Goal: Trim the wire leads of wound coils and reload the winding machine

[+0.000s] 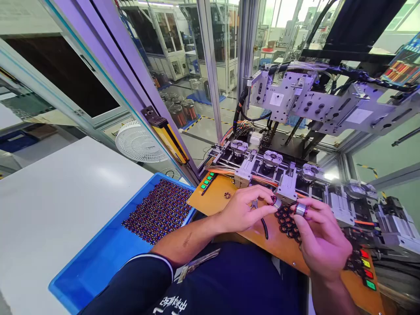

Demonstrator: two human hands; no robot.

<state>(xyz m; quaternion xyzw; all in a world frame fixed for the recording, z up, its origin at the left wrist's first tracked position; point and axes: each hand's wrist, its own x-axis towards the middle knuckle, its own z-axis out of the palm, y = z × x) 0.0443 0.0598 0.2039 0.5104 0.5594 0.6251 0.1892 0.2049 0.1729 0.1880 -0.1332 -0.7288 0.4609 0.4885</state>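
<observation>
While pinching a small ring (277,202) in the left hand (244,211) and a shiny ring (300,209) in the right hand (323,236), holds both over the orange board (211,199), near the black rings (288,224), likely to see well.

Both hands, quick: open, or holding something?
Left hand: closed, pinching a small silver-and-dark part.
Right hand: closed, holding a silver cylindrical part.
</observation>
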